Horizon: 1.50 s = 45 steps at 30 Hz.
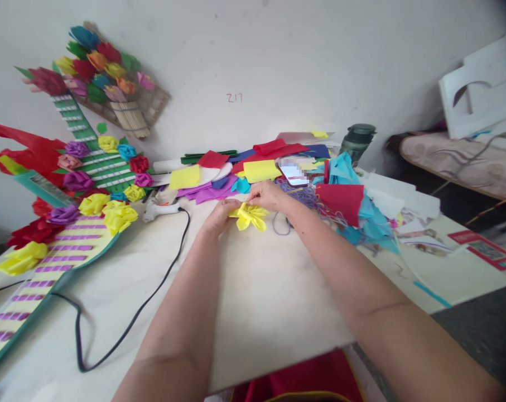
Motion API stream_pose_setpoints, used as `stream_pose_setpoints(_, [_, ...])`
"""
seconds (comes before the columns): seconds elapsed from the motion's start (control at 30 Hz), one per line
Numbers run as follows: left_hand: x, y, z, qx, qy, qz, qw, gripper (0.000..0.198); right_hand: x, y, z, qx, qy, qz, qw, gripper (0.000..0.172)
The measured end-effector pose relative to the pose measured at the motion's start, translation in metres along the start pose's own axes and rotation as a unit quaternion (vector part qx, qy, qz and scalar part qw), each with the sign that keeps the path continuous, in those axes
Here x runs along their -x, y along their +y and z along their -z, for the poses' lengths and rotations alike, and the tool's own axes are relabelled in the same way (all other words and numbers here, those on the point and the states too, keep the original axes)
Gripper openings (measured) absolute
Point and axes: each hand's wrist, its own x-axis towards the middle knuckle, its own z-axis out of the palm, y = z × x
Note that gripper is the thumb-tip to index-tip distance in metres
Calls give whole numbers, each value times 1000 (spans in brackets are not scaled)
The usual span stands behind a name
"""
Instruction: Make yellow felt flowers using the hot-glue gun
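A yellow paper flower (253, 218) with loose, pointed petals is held just above the white table (278, 290). My left hand (220, 216) pinches it from the left side, fingers closed at its upper edge. From the right, my right hand (269, 196) has its fingertips pressed together at the top of the same flower. The flower's base is partly hidden behind the fingers. Close beyond my hands lie yellow crepe paper (261, 171), purple paper pieces (208, 192) and a phone (293, 173). A tangle of purple-grey yarn (298, 198) sits by my right wrist.
On the left stand decorated boards (85, 164) with paper flowers. A white glue gun (163, 209) lies there, its black cord (169, 268) looping over the table. Red paper (340, 202), blue paper (367, 223) and a dark green bottle (357, 139) are at the right.
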Motion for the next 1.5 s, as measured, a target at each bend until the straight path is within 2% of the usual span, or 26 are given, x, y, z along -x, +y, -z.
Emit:
stream_pose_setpoints(0.3, [1, 1, -1, 18, 3, 5, 1000, 21, -2, 2, -3, -2, 22, 6, 1000, 12])
stream_pose_setpoints(0.57, [-2, -2, -1, 41, 9, 9, 999, 32, -2, 4, -5, 1, 50, 14, 999, 12])
stream_pose_setpoints(0.77, [-4, -4, -1, 48, 41, 14, 998, 32, -2, 2, -5, 6, 57, -3, 998, 11])
stream_pose_setpoints(1.0, [0, -1, 1, -5, 21, -31, 999, 32, -1, -1, -5, 13, 46, -30, 998, 11])
stream_pose_setpoints(1.27, [1, -1, 5, -66, -9, -41, 997, 40, -2, 1, -3, -7, 18, -58, 998, 14])
stream_pose_setpoints(1.5, [-2, -4, 8, -78, -33, -42, 995, 45, 1, 7, 3, -71, -30, -16, 997, 17])
